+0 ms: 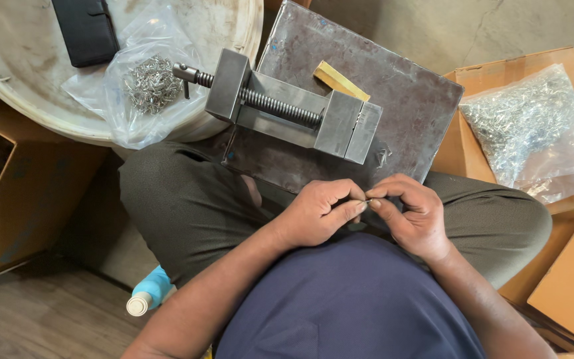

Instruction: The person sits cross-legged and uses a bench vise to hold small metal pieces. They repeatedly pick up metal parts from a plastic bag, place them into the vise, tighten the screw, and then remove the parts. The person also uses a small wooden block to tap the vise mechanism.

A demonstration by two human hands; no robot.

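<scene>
A: What do the hands hold?
B: The left hand [319, 211] and right hand [412, 211] pinch one tiny metal piece [368, 200] between closed fingertips.
A: Beyond them?
B: A steel vise [287, 106] on a metal plate [400, 93]. Farther left, a bag of metal bits [147, 83] on a white drum [28, 86]; far right, another bag [533, 126] in a cardboard box [566, 279], concrete floor [433, 26] beyond.

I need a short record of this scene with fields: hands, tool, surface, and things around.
hands: left hand and right hand pinch one small metal part together above the lap
tool: steel vise, unheld
surface: dark metal plate with a brass block
left side: open bag of metal parts on a white drum, black case
right side: full bag of metal parts on a cardboard box
</scene>
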